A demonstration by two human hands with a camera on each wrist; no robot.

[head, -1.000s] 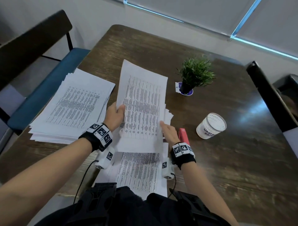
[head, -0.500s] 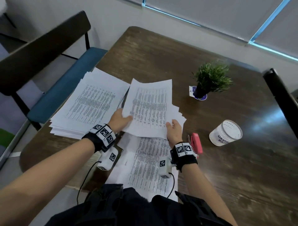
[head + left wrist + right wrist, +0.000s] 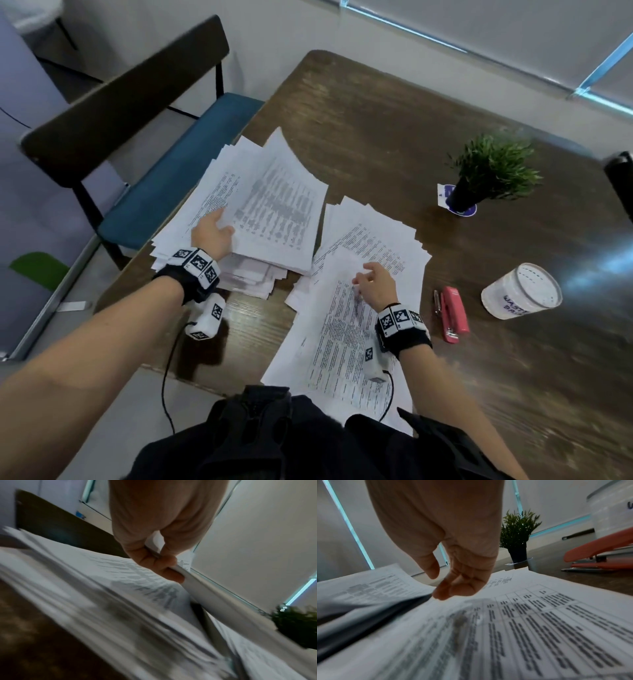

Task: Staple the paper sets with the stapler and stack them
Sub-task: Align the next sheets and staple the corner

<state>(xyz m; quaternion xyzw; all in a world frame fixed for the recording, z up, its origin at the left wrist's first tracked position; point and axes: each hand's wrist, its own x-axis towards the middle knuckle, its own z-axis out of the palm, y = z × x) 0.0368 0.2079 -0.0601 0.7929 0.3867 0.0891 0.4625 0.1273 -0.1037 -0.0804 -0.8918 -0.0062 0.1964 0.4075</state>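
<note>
A dark wooden table [image 3: 394, 113] carries everything. At its left edge lies the tall stack [image 3: 212, 260] of printed sheets. Above that stack the left hand [image 3: 210, 234] holds a paper set [image 3: 274, 212] by its near-left edge. The head view shows only the back of this hand; the left wrist view shows the fingers [image 3: 164, 566] curled round the set's edge, pinching it, with the sheets angled up off the stack below. Right of that grip lie the loose papers [image 3: 373, 236] in front of the person. The right hand [image 3: 375, 282] is over them, fingers [image 3: 453, 588] loosely bent, holding nothing; whether the tips touch the sheet I cannot tell. Right of this hand the pink stapler [image 3: 454, 313] lies flat beside a pen [image 3: 436, 301]; the right wrist view shows it side-on. Beyond are a white jar [image 3: 522, 291] and a small potted plant [image 3: 493, 171].
</note>
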